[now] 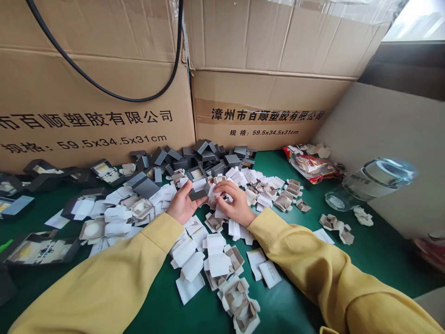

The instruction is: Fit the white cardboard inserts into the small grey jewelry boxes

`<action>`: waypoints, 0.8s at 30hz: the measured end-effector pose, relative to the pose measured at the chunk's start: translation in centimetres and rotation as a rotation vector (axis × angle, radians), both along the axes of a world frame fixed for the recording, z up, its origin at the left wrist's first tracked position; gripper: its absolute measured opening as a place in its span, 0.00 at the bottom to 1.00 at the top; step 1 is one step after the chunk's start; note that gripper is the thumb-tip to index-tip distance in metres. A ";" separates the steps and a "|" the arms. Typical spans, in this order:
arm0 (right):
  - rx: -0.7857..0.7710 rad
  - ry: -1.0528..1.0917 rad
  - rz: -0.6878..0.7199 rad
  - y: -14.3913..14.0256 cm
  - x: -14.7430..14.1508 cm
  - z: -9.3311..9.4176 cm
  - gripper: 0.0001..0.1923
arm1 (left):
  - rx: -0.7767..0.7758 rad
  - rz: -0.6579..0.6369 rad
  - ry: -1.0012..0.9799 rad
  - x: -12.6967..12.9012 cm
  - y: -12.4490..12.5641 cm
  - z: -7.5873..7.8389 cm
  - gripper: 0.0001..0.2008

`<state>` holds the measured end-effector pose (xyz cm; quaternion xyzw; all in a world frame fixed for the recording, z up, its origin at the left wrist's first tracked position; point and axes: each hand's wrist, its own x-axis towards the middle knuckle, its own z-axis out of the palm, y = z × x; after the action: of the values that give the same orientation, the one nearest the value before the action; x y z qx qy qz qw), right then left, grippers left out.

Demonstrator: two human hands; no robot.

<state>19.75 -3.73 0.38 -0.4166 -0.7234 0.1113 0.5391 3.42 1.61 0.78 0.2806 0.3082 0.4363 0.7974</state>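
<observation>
My left hand (183, 204) is closed on a small black box (199, 194), its thumb on the near side. White card shows inside this box. Just to the right, my right hand (235, 202) has its fingers curled and pinched at a small white card piece (212, 195), partly hidden by the fingers. Under and around both hands lies a heap of folded white card inserts (217, 260), some with grey-brown undersides. Behind them, several black boxes (205, 150) are piled against the cartons.
Two large printed cartons (260, 97) wall off the back, with a black cable (125, 98) hanging in front. On the right are a clear bottle (371, 183) and a red snack packet (309, 166). More open black boxes (43, 249) lie left on the green tabletop (292, 283).
</observation>
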 end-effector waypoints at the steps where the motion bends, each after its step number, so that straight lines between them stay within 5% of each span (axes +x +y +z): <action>1: -0.015 0.018 -0.032 0.1 0.0 -0.1 0.04 | 0.011 0.001 0.010 0.1 0.0 0.0 0.14; 8: -0.036 0.111 -0.144 0.7 0.4 -1.3 0.20 | 0.087 0.062 0.123 0.2 -0.1 -0.5 0.12; 17: 0.237 0.004 -0.151 -0.2 0.2 -0.2 0.13 | 0.243 0.035 0.386 0.9 -1.2 -0.4 0.18; 24: 0.223 -0.056 -0.170 0.0 0.2 -0.2 0.11 | 0.453 -0.031 0.535 1.1 -1.0 -1.6 0.21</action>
<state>19.97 -3.71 0.22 -0.4169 -0.7083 -0.0275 0.5690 4.51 0.65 -0.86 0.5594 0.3976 0.3925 0.6123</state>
